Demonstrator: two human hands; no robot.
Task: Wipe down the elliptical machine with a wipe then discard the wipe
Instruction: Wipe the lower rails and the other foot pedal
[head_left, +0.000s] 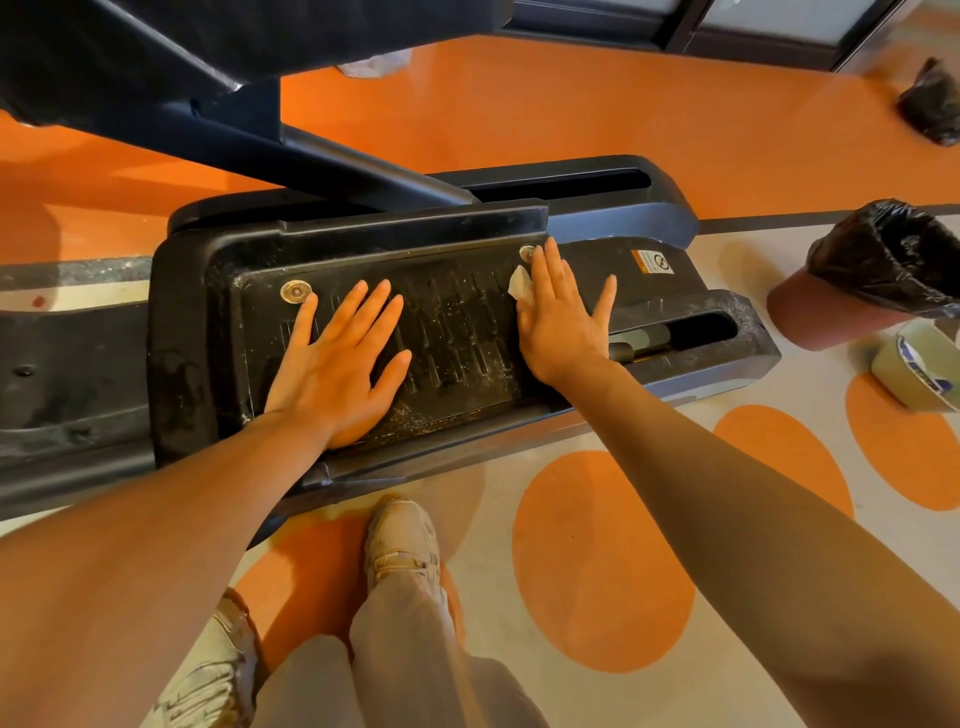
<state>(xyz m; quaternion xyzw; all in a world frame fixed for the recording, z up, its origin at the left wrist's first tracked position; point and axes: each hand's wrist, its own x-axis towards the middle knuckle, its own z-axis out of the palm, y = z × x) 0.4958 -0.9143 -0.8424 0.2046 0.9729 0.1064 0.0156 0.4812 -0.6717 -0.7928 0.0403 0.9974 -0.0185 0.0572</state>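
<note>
Both hands flat on elliptical pedal.
Right hand fingers straight, pressing wipe; left hand spread open; orange-spotted floor.

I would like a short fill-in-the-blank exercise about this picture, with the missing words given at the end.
1. The wipe lies under the fingers of the ____ hand.
2. The left hand rests flat on the black ____ of the elliptical machine.
3. The bin on the right is lined with a ____ bag.
4. The floor shows large ____ ovals.

Missing words: right; pedal; black; orange
</note>
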